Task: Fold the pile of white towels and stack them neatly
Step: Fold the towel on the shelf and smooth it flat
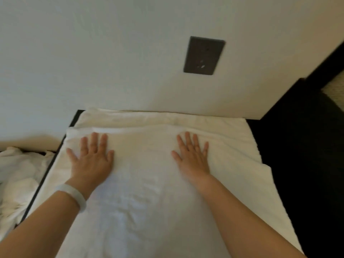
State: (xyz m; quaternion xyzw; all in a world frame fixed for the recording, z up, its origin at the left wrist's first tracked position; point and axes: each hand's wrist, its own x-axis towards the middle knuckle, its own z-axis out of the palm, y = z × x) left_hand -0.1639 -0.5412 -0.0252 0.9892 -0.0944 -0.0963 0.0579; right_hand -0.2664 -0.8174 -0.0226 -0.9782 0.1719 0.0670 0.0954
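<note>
- Dark table [73, 119], only a thin black edge showing along the left side and far-left corner; top almost wholly covered by cloth.
- Table butting against a pale wall [111, 53] running across the far side.
- One dark outlet plate [204, 55] sitting on wall, above and slightly right of table centre; slots too blurred to read.
- Wall ending at a corner on the right; dark trim [323, 62] running diagonally beyond it.
- Black area [307, 155] filling the right side past the table; detail not resolving.
- Pale speckled floor [335, 94] showing at far right edge.
- One towel [149, 183] lying spread flat on table, reaching from the near edge of view to the wall; white, lightly wrinkled in the middle.
- Far part of towel showing a folded layer, its edge running left to right just beyond the fingertips; a further strip lying behind it against the wall.
- Right edge of towel hanging out over the black area.
- One pile [18, 183] of loose white towels lying crumpled to the left of table, apart from the spread one; count within not readable.
- Two hands in view, both palm down on towel, well apart.
- Left hand [92, 158] lying flat, fingers spread, gripping nothing; pressing near the left edge.
- Right hand [192, 155] lying flat, fingers spread, gripping nothing; pressing right of centre.
- One white bracelet [73, 195] sitting on left wrist.
- Both forearms bare, entering from the near edge.
</note>
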